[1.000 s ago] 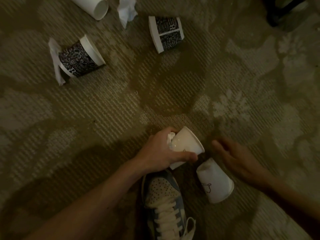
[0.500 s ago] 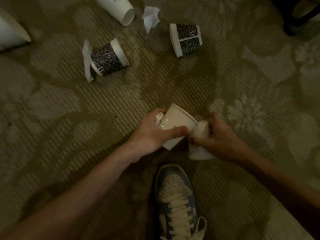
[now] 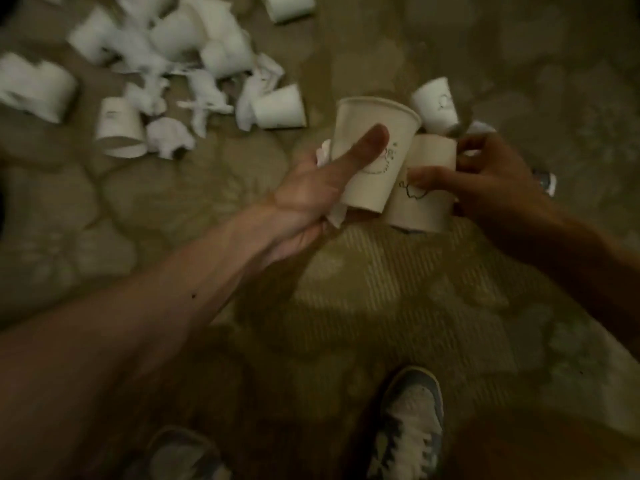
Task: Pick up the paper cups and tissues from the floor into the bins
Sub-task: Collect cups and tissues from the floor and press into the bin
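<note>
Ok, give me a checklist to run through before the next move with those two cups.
1. Left hand grips first cup: ok.
2. Tissue pinched behind first cup: ok.
3. Right hand holds second cup: ok.
4. Bin in view: not ok, none shown.
5. Floor picked clean: not ok; a loose cup and a pile of cups and tissues lie on the carpet.
6. Cups empty: cannot tell.
</note>
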The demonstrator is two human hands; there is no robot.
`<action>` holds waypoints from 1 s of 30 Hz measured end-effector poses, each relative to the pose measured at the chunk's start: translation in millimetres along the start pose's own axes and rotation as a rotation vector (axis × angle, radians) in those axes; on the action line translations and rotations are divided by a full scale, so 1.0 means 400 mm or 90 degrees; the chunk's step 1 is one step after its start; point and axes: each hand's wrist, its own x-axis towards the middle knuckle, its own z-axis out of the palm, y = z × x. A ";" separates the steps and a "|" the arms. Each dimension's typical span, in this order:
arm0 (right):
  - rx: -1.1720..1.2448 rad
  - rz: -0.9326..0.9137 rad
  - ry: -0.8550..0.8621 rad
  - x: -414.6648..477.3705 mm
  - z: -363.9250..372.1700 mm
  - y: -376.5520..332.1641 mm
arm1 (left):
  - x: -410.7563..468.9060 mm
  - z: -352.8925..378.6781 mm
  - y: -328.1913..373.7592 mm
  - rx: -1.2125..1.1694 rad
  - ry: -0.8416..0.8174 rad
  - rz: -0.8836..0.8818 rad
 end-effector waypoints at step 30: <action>0.103 0.266 -0.395 -0.111 0.832 -1.019 | -0.662 -0.500 0.853 -0.469 0.417 0.060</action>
